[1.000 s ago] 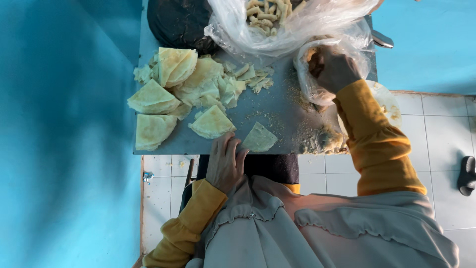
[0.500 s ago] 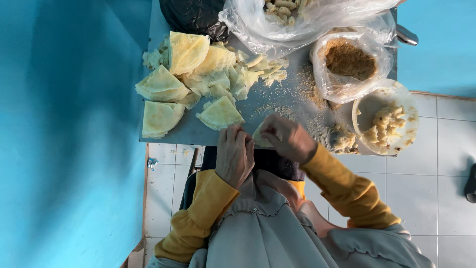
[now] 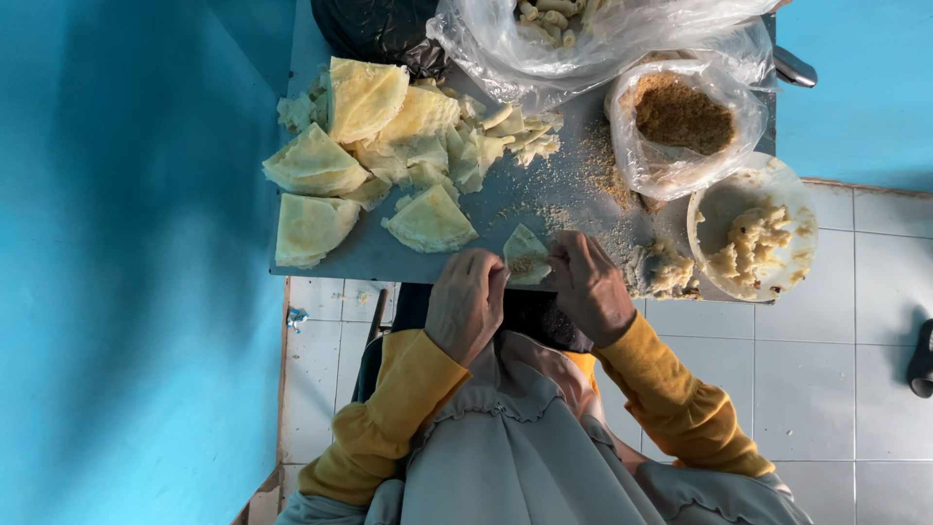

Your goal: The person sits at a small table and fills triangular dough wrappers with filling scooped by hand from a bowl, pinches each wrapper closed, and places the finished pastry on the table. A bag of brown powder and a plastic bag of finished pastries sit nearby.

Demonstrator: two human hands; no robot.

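I see a small pale yellow triangular pastry wrapper (image 3: 526, 257) lying at the near edge of the grey tabletop (image 3: 573, 165), its folds soft and its surface speckled with brown crumbs. It sits between my two hands, roughly in the middle of the near edge.

Going from the left: a bright blue wall (image 3: 126, 262) runs down that side. On the left part of the tabletop lies a heap of folded pale yellow thin pancakes (image 3: 364, 136), with two separate wedges nearer to me. Behind the heap is a black plastic bag (image 3: 374, 29). Further right, at the far edge, a clear plastic bag of pale short rolls (image 3: 583, 34) spreads open, and just beside it a clear plastic bag of brown crumbs (image 3: 685, 117). At the right end stands a round white bowl with lumps of pale mash (image 3: 753, 228), and a small lump of the same mash lies on the tabletop just left of it. Below the table I see white floor tiles (image 3: 816, 369).

My left hand (image 3: 468, 301) is curled, fingertips pinching the wrapper's left edge. My right hand (image 3: 590, 287) is curled too, fingertips gripping its right edge. Both wrists wear mustard yellow sleeves (image 3: 408, 389).
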